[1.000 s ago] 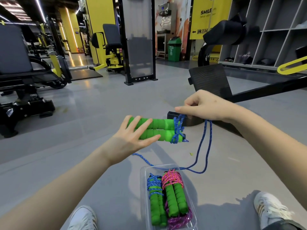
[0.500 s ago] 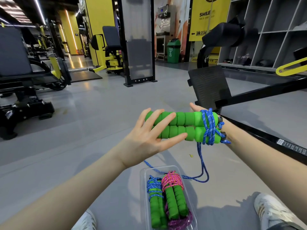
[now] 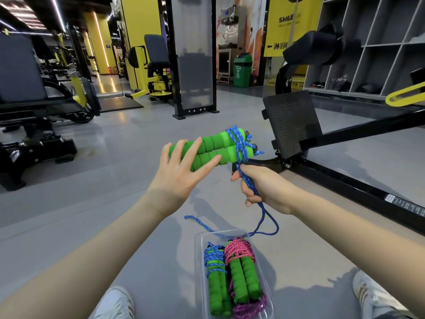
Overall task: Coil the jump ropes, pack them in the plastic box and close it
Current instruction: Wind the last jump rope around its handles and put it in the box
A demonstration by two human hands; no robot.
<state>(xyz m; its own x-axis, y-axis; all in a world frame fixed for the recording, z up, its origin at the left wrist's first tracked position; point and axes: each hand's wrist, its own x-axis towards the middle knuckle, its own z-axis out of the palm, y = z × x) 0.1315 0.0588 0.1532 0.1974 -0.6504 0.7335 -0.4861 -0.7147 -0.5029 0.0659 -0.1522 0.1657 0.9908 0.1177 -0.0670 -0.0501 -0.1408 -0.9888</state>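
Noted against previous view: right hand [image 3: 264, 189] relocated from behind green handles [image 3: 207, 150] to beneath them, closer to plastic box [image 3: 197, 238]. Judged mid-wrap, drawing blue rope [image 3: 239, 146] taut; coiling incomplete. Right fingers curled round rope. Left hand [image 3: 181, 173] above box, fingers splayed straight across handles. Slack trailing over box's far rim.

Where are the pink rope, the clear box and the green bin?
pink rope [image 3: 239, 249], head view: on its coiled wraps
clear box [image 3: 199, 268], head view: on its left wall
green bin [image 3: 242, 72], head view: on its front
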